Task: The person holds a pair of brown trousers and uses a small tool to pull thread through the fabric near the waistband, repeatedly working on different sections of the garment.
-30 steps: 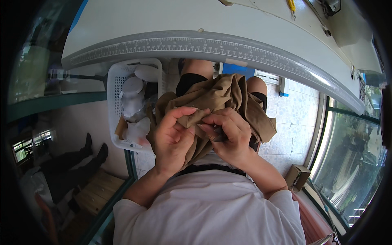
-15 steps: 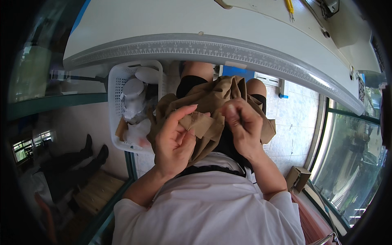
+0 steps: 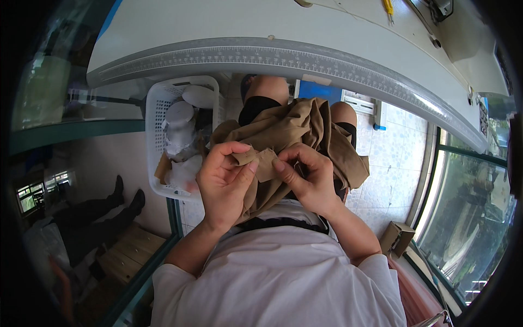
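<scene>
A crumpled brown cloth lies bunched across my lap and knees. My left hand pinches a small folded flap of it, with frayed threads along the edge, between thumb and index finger. Just to the right, my right hand is closed on the same flap, thumb on top and fingers curled. Both hands meet over my lap, below the edge of the white table. Whether anything small besides cloth is between my right fingertips is too hard to make out.
The white table has a grey ruler-marked edge, a yellow-handled tool and machine parts. A white basket with wrapped items stands left. A cardboard box sits lower right. Dark-trousered legs show in or behind the left glass.
My right hand, lifted off the flap half a second ago, has come down and left onto it. My left thumb has moved up onto the frayed edge.
</scene>
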Demonstrator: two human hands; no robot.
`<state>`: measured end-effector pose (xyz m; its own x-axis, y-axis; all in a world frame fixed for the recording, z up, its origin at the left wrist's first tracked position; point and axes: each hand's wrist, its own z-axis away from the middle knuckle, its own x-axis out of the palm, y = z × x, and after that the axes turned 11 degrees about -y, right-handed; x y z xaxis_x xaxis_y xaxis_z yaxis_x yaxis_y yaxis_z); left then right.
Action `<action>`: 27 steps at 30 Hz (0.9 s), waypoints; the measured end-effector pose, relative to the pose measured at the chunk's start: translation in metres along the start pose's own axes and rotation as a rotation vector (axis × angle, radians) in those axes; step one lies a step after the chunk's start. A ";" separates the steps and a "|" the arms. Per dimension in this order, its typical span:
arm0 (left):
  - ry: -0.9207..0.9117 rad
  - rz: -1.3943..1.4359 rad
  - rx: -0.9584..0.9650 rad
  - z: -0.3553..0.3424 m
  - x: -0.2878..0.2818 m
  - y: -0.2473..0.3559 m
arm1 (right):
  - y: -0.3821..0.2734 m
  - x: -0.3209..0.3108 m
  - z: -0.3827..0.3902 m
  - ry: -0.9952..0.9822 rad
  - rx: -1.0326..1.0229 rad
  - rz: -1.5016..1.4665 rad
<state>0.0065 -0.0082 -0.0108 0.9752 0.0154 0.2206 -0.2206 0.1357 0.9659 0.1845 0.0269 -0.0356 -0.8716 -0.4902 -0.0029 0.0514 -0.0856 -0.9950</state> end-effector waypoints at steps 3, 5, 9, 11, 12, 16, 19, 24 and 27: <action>-0.009 -0.046 -0.015 0.001 0.005 0.002 | -0.003 -0.004 -0.002 0.025 -0.023 0.009; -0.026 -0.061 -0.009 0.000 0.006 0.001 | -0.013 -0.007 -0.006 0.071 -0.126 0.113; -0.039 -0.096 0.003 -0.001 0.007 0.001 | -0.019 -0.009 -0.011 0.122 -0.375 0.329; -0.042 -0.086 0.001 -0.001 0.008 0.001 | -0.019 -0.008 -0.014 0.077 -0.385 0.356; -0.042 -0.091 -0.006 0.000 0.008 0.001 | -0.017 -0.008 -0.016 0.061 -0.331 0.346; -0.020 -0.183 -0.002 0.002 0.009 -0.001 | -0.012 -0.006 -0.018 0.089 -0.280 0.325; -0.037 -0.430 0.035 0.005 0.009 0.001 | -0.012 -0.007 -0.017 0.044 -0.205 0.299; -0.083 -0.428 0.008 0.008 0.008 -0.002 | -0.014 -0.008 -0.017 0.013 -0.117 0.319; -0.024 -0.193 0.006 0.007 0.012 -0.004 | -0.014 -0.028 -0.013 0.389 -0.066 -0.086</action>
<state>0.0194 -0.0151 -0.0108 0.9988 -0.0336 0.0346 -0.0300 0.1275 0.9914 0.2016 0.0527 -0.0231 -0.9914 -0.1181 0.0558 -0.0502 -0.0501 -0.9975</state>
